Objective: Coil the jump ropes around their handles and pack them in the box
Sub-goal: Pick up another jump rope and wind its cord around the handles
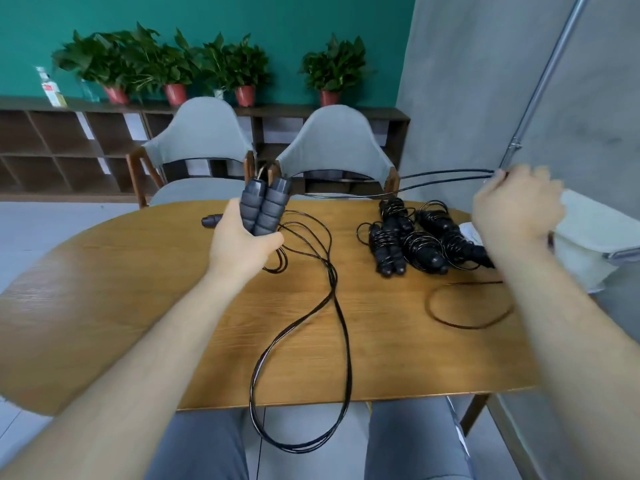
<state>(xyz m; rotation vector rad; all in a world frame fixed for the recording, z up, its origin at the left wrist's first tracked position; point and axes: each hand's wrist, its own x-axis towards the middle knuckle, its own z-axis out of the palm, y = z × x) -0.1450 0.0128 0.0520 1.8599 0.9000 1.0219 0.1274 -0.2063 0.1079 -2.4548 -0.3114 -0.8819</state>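
Left hand: my left hand (242,237) grips two gray handles (265,209) side by side, fingers and thumb curled around their lower ends. The handles stand almost upright.
Left arm: it is stretched forward and bare, with the hand lifted above the table (138,289).
Right hand: my right hand (516,209) shows its back to me. Its fingers are curled and pinch the thin black rope (446,176) at the fingertips.
Right arm: it is stretched forward and to the right, with the hand raised near the table's right edge.
Rope: two strands run tight from my right hand leftward toward the handles. A long loop lies across the table and hangs over the near edge between my knees.
Coiled ropes: the pile of coiled ropes (415,237) lies on the table, just beside my right wrist.
Single handle: a single handle (212,220) lies on the table just behind my left hand.
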